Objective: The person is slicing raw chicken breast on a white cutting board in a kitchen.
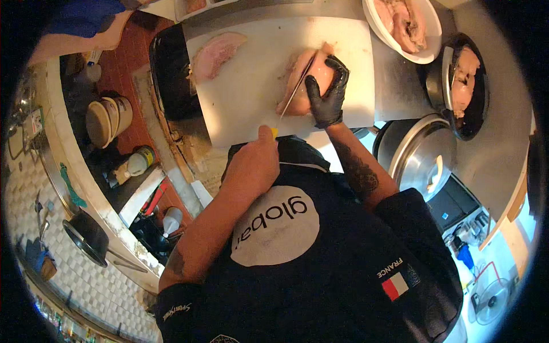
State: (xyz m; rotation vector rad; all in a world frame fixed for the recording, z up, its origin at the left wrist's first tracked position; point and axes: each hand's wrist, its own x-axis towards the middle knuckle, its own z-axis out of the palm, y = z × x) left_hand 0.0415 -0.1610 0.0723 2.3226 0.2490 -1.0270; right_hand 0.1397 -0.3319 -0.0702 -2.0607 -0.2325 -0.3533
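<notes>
On a white cutting board [246,108] lies a large piece of raw, pale pink meat [321,73]. My right hand [329,103], in a black glove, grips its right side with thumb and fingers spread around it. My bare left hand [255,163] is closed around a knife [296,90] with a yellow handle, at the near edge of the board. The long blade slants away from me over the meat; how deep it sits in the flesh I cannot tell. A flatter cut of meat [217,56] rests at the board's far left.
At the far right, a white bowl [422,57] holds raw meat. Nearer stands a dark pan [479,123] with another meat piece. A big pot with a metal lid [420,157] is beside my right forearm. Buckets [103,123] stand low on the left, near a hanging-handled pan [86,237].
</notes>
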